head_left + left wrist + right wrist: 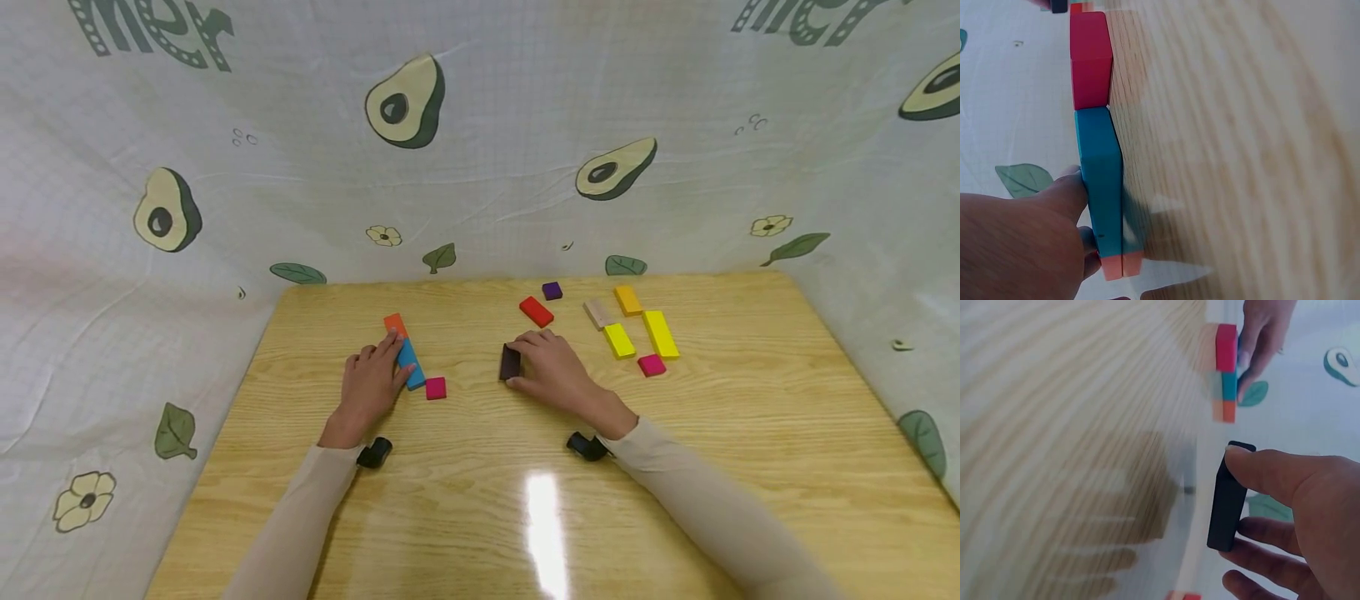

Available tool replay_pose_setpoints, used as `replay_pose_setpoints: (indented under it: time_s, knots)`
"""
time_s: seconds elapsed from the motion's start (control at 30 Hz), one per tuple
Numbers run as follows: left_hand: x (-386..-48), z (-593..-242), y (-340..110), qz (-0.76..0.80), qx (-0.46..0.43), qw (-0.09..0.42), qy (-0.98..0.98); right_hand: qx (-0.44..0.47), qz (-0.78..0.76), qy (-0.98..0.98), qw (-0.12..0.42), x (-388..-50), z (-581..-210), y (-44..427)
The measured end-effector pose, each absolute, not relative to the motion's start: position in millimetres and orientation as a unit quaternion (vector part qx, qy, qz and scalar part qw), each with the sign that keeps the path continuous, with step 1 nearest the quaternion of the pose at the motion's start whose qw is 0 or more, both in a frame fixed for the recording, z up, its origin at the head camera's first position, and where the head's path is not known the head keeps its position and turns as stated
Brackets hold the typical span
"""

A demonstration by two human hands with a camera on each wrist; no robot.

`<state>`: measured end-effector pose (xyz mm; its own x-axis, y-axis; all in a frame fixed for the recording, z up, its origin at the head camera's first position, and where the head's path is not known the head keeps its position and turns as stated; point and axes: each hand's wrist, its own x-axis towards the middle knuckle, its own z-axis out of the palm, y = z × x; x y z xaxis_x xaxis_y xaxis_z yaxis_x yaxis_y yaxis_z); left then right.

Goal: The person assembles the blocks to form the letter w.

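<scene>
Where the wood-grain surface (262, 467) nears its L edge, 1 L hand (371, 383): fingers loosely bent, not wrapped round anything, tips touching 2 end-to-end blks. Black L wrist cam (375, 452) below palm.

Orange-red blk (392, 322): twd far L corner, long side aslant. Blue blk (407, 356): abuts orange-red's near end. Magenta sq. blk (436, 388): just beside blue's near end.

Black rect. blk (511, 363): approx. midway btwn L & R edges, in R hand (553, 371); thumb at one end, fingers at other, span no wider than the blk, gripping it. Whether blk touches surface: can't tell.

Red blk (536, 312): aslant, just past R hand's fingers, twd far edge. Dk purple cube (552, 291): nr far edge. Black R wrist cam (587, 446): at R cuff.

R of ctr, nearer far edge than near: tan blk (598, 314); short yellow blk (619, 341) at tan's near end; amber blk (627, 300), closest of group to far edge; 2nd magenta blk (652, 365), closest to near edge; long yellow blk (662, 334), btwn amber & 2nd magenta, nearest R edge.
</scene>
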<state>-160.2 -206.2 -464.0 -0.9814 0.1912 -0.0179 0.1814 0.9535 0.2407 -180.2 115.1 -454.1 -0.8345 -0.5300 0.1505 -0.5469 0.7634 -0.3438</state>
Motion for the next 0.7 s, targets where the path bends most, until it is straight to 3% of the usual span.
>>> replay_pose_setpoints:
  time_s: [0.7]
  knots:
    - [-161.3,-465.7,-206.4,0.116,0.09,0.018,0.989,0.278,0.194,-0.941,0.014,-184.1,-453.2,51.5]
